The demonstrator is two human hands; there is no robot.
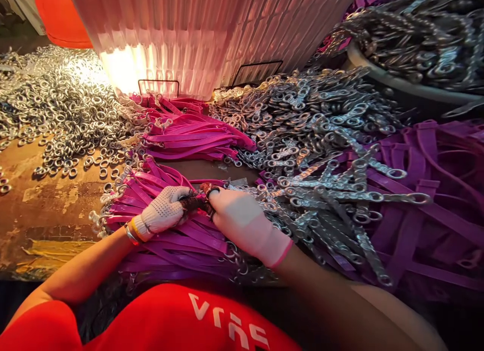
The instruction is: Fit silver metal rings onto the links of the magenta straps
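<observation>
Gloved in white with dotted grip, my left hand [162, 214] is closed, its dark, worn fingertips pinching. My right hand [242, 221], also in a white glove, is closed right beside it, fingertips nearly meeting the left ones. A sliver of a purple strap shows between the two pinches; the rest of it is mostly hidden by the fingers. Beneath both hands lies a pile of purple straps [181, 260] with metal ring ends. Pinker straps [192, 134] lie in a second bundle just beyond. Flat metal ring links [313, 184] are heaped beside my right hand.
Loose metal rings [75, 99] spread over the worn brown tabletop [56, 194] at left. A ribbed translucent panel [181, 38] stands at the back. More metal links fill a round tub [401, 83] at the far right, above a heap of wide purple straps [408, 225].
</observation>
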